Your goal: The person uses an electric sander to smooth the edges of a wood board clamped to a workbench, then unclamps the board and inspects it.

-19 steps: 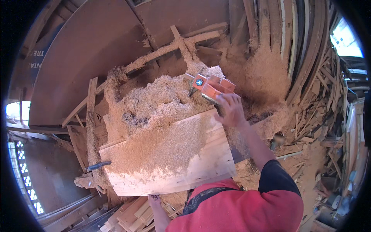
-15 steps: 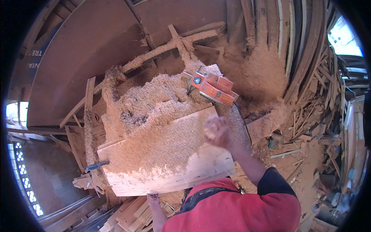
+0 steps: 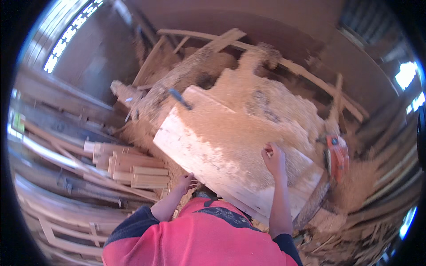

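Observation:
A wide pale wooden board lies in front of me, much of its top covered with sawdust and wood shavings. Over the board's right part, my right hand has its fingers curled in; whatever is in them, if anything, is too blurred to make out. My left hand is beside the board's near edge, fingers apart, with nothing visible in it. A dark blue-grey, bar-like tool rests at the board's far left corner. Beyond the right end sits an orange power planer.
A large heap of shavings rises behind the board, with dusty timber rails across it. Stacked short planks lie to my left. Long timbers line the right side, and scrap wood lies at lower right.
My view has swung left, so the board and planer appear turned and the plank stack shows more fully. My left hand has come off the board's near edge; the right remains over the board.

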Action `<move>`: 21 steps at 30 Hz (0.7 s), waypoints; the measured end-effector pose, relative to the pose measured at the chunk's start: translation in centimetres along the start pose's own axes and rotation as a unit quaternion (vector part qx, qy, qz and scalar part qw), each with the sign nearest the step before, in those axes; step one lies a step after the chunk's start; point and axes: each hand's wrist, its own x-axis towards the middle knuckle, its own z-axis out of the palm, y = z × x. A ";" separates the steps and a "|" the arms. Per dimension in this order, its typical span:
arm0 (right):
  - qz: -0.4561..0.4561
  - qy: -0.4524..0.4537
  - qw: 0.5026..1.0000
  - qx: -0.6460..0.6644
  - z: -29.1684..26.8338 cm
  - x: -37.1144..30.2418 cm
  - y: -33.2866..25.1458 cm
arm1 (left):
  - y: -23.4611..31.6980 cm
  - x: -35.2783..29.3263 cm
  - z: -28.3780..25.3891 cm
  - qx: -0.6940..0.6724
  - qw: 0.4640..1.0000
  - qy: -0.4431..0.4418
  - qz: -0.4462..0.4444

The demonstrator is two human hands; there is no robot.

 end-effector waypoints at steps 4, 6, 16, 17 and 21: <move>-0.100 -0.001 0.973 0.206 13.8 8.7 -14.8 | 0.0 1.6 -7.3 0.226 0.966 -0.077 0.096; -0.181 0.026 0.955 0.232 20.5 13.4 -20.2 | 2.0 1.6 -7.7 0.242 0.940 -0.147 0.191; -0.043 0.216 0.954 0.204 35.5 22.7 -31.3 | 9.3 12.9 -25.1 0.182 0.973 -0.093 0.110; -0.112 0.218 0.952 0.184 35.3 23.9 -30.4 | 11.1 14.1 -26.2 0.134 0.981 -0.068 0.123; -0.137 -0.058 0.967 0.207 32.8 25.3 -29.7 | 20.1 18.6 -26.8 0.107 0.954 0.002 0.280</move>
